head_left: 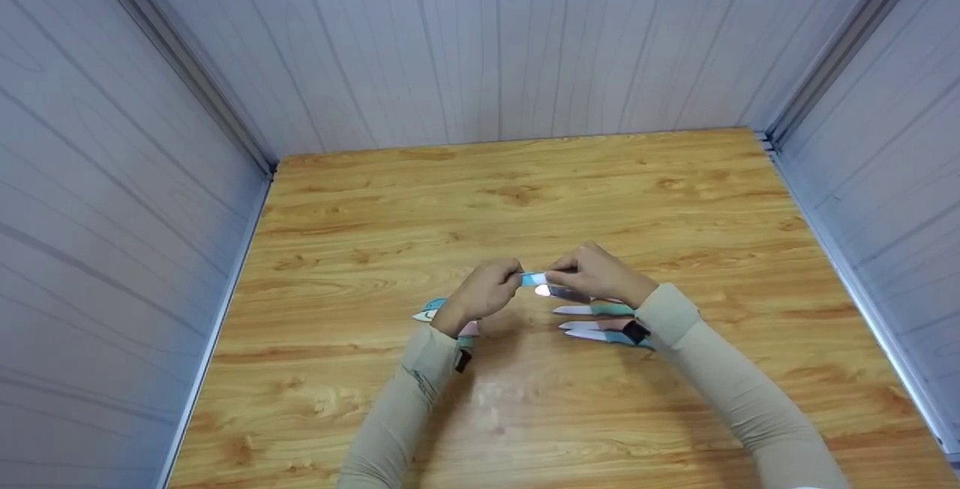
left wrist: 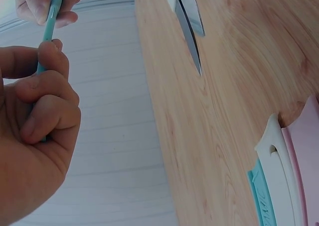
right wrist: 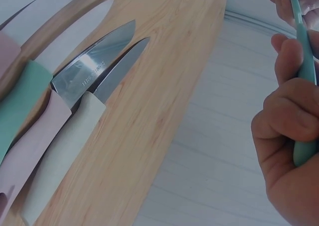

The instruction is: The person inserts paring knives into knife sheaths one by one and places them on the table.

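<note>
No readable text, blurred lettering (right wrist: pixel 93 74) on a shiny knife blade (right wrist: pixel 89 65)

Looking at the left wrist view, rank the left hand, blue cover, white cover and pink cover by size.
1. Left hand
2. White cover and pink cover: too alike to rank; frame edges crop both
3. Blue cover

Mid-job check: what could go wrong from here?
The left hand and right hand grip the teal-handled piece, apparently a knife; if it slips, a hand could meet an edge, though I can't tell whether that's covered.

The wide-bladed pink-handled knife lies bare near the right hand, so a lowered hand might brush its blade.

The white-handled knife lies close beside it; grabbing either might shift the other.
</note>
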Demonstrator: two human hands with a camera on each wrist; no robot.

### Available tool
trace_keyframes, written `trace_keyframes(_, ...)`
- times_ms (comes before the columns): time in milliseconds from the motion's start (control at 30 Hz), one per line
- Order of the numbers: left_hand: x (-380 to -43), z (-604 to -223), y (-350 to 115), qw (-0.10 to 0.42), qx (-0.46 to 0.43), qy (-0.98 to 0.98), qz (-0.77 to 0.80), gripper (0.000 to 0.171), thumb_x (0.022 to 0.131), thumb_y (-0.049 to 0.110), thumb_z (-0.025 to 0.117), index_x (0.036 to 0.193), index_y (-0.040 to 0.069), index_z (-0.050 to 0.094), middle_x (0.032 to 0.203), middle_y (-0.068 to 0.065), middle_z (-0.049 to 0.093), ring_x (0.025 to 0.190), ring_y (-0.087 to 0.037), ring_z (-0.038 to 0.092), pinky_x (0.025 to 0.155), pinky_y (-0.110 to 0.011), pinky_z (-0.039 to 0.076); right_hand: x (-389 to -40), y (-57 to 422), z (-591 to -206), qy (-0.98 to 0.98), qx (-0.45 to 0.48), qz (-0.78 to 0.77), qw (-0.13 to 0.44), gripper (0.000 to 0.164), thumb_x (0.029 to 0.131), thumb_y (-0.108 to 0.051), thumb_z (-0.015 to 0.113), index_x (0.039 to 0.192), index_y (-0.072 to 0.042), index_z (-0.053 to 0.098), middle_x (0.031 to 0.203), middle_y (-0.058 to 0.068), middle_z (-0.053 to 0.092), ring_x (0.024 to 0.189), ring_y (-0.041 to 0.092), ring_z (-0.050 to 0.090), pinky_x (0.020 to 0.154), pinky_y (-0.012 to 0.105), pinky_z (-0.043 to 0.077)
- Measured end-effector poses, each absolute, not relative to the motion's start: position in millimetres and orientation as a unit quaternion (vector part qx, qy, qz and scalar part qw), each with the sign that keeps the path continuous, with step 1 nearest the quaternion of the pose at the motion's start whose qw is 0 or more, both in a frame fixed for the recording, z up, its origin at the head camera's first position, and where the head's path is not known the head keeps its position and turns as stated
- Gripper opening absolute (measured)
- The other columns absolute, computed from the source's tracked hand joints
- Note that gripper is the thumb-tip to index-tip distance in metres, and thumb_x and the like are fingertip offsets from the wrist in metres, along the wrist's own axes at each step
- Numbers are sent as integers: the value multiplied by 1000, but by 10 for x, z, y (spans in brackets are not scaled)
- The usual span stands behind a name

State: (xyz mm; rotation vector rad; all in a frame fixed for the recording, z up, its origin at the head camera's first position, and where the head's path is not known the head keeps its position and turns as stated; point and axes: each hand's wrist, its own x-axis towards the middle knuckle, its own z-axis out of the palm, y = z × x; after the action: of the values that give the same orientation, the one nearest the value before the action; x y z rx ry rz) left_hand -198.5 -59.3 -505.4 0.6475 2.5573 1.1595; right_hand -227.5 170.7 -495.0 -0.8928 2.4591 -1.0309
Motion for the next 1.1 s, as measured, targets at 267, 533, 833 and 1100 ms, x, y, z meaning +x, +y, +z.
trace_keyframes(267, -1983, -5063, -607, 119, 240, 876, 402, 26, 100, 16, 41, 95, 2, 61, 71, 3, 52, 59, -10, 45, 56, -25, 38, -2285, 1687, -4965, 860, -319, -362, 166, 29, 95, -37, 58, 91, -15, 77, 80, 2, 71, 41, 7, 30, 45, 24, 32)
trace_keyframes(533, -1986, -5065, -609, 123, 237, 877, 399, 24, 101, 17, 40, 92, 8, 60, 73, 2, 53, 59, -11, 45, 56, -26, 38, -2298, 1667, -4964, 859, -328, -358, 163, 30, 95, -35, 57, 83, -15, 76, 68, 7, 67, 42, 8, 31, 45, 23, 30)
trace_keyframes(833, -1990, -5075, -599, 129, 233, 874, 406, 25, 101, 17, 40, 95, 5, 61, 72, 1, 52, 58, -12, 45, 56, -26, 38, -2298, 1668, -4965, 856, -330, -360, 168, 27, 96, -34, 56, 84, -19, 76, 72, 6, 69, 43, 8, 34, 46, 24, 34)
trace_keyframes(1100, -1996, -5093, -598, 131, 244, 873, 402, 25, 101, 16, 38, 92, 8, 59, 72, 2, 53, 57, -10, 45, 55, -25, 38, -2297, 1673, -4986, 856, -327, -364, 170, 26, 96, -32, 57, 89, -16, 76, 76, 4, 70, 47, 7, 40, 48, 24, 36)
